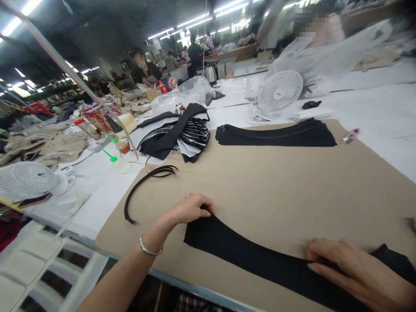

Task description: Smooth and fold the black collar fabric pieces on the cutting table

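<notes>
A long, curved black fabric piece [247, 251] lies across the brown paper near the table's front edge. My left hand [195, 206] pinches its upper left corner between thumb and fingers. Farther along the same piece, my right hand [344, 264] has its thumb and fingers closed on the upper edge. Beyond my hands lies a stack of similar black pieces [276, 133]. Left of that stack, a fanned pile of black and white pieces [182, 132] sits at the paper's far edge. A bundle of thin black strips [138, 190] curves on the paper left of my left hand.
Brown paper [260, 182] covers the near tabletop. Small white fans stand at the back [279, 93] and far left [27, 180]. Green-tipped bottles [118, 164] are at the left. A pink-handled tool [351, 135] lies right. A white plastic chair [42, 264] stands below; people work beyond.
</notes>
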{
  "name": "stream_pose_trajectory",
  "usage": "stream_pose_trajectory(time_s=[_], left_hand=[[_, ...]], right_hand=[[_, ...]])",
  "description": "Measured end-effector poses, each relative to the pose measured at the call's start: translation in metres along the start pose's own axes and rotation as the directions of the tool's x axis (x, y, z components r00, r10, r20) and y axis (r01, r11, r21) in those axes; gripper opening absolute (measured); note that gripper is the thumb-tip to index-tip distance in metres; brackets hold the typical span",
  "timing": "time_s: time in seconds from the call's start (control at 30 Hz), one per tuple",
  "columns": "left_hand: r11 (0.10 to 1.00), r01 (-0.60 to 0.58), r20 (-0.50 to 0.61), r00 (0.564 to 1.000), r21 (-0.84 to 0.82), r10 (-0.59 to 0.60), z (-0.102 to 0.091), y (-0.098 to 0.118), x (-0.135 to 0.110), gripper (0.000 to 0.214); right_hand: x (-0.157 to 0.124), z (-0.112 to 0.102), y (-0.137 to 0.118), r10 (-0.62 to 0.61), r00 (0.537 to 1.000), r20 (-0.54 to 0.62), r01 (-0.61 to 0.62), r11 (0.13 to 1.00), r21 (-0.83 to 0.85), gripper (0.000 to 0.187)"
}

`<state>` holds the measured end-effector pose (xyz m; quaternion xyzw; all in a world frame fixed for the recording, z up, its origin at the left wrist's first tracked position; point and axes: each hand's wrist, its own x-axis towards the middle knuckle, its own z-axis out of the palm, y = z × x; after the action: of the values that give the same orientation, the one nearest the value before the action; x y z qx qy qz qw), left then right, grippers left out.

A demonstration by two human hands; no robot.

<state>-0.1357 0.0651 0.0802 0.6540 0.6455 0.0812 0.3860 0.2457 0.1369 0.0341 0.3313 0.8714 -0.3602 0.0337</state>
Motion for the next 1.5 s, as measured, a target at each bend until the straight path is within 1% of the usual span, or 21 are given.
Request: stream_pose_trajectory(time_s=[0.17,0.3,0.5,0.6,0.7,0.77,0.8,0.87,0.9,0.97,1.0,1.07,1.13,1.17,1.23,1.3,1.4,1.5], left_hand=[[0.996,-0.008,0.032,0.999,-0.084,0.011,-0.004,-0.008,0.002,0.023],[0.988,-0.016,0.053,0.998,-0.152,0.024,-0.009,-0.016,0.003,0.022],[0.984,-0.016,0.047,0.999,-0.177,0.025,-0.014,-0.022,0.001,0.019],[0.986,-0.022,0.018,1.000,-0.166,0.025,-0.012,-0.022,0.001,0.017],[0.991,-0.029,-0.092,0.996,-0.128,0.018,-0.008,-0.019,-0.001,0.017],[0.996,-0.030,-0.204,0.979,-0.085,0.012,-0.001,-0.015,-0.005,0.023],[0.998,-0.040,-0.271,0.962,-0.042,0.027,0.003,-0.012,-0.008,0.024],[0.992,-0.090,-0.387,0.915,0.092,0.119,0.016,-0.007,-0.015,0.024],[0.977,-0.128,-0.417,0.889,0.169,0.189,0.024,-0.005,-0.019,0.023],[0.932,-0.214,-0.401,0.858,0.292,0.322,0.041,-0.003,-0.026,0.026],[0.914,-0.249,-0.372,0.855,0.320,0.362,0.048,-0.002,-0.029,0.028],[0.896,-0.276,-0.339,0.854,0.348,0.395,0.061,-0.003,-0.034,0.032],[0.893,-0.264,-0.347,0.851,0.364,0.394,0.070,-0.004,-0.037,0.034],[0.893,-0.253,-0.356,0.850,0.371,0.389,0.073,-0.005,-0.038,0.034],[0.891,-0.240,-0.369,0.845,0.387,0.388,0.077,-0.005,-0.041,0.035],[0.886,-0.226,-0.386,0.836,0.405,0.390,0.080,-0.003,-0.043,0.036],[0.882,-0.193,-0.423,0.820,0.430,0.386,0.087,-0.002,-0.046,0.039],[0.885,-0.174,-0.451,0.808,0.433,0.380,0.093,-0.003,-0.047,0.041]], right_hand=[[0.004,-0.003,0.002,0.022,0.998,0.063,-0.022,1.000,-0.002,0.033],[0.004,-0.008,-0.006,0.051,0.991,0.122,-0.049,0.999,-0.022,0.031],[0.001,-0.015,-0.021,0.066,0.995,0.078,-0.064,0.998,-0.025,0.022],[0.000,-0.014,-0.020,0.062,0.996,0.071,-0.060,0.998,-0.030,0.022],[-0.001,-0.010,-0.016,0.047,0.999,0.026,-0.046,0.999,-0.022,0.020],[-0.002,-0.007,-0.012,0.039,0.999,-0.025,-0.039,0.999,-0.021,0.015],[-0.003,-0.005,-0.010,0.029,0.998,-0.056,-0.030,0.999,-0.030,0.012],[-0.005,-0.002,-0.008,-0.019,0.990,-0.141,0.007,0.996,-0.084,0.007],[-0.005,-0.001,-0.008,-0.060,0.980,-0.190,0.035,0.991,-0.130,0.009],[-0.004,0.001,-0.015,-0.172,0.948,-0.267,0.110,0.967,-0.231,0.017],[-0.003,0.001,-0.022,-0.230,0.930,-0.286,0.151,0.950,-0.272,0.021],[0.004,0.004,-0.040,-0.342,0.897,-0.279,0.248,0.913,-0.323,0.029],[0.015,0.012,-0.062,-0.427,0.869,-0.249,0.331,0.877,-0.349,0.039],[0.022,0.018,-0.072,-0.452,0.859,-0.242,0.354,0.864,-0.357,0.044],[0.036,0.034,-0.088,-0.470,0.850,-0.238,0.367,0.853,-0.371,0.052],[0.049,0.052,-0.097,-0.471,0.846,-0.250,0.351,0.845,-0.405,0.056],[0.063,0.076,-0.100,-0.502,0.803,-0.320,0.298,0.805,-0.514,0.057],[0.067,0.086,-0.101,-0.524,0.773,-0.358,0.250,0.769,-0.588,0.059]])
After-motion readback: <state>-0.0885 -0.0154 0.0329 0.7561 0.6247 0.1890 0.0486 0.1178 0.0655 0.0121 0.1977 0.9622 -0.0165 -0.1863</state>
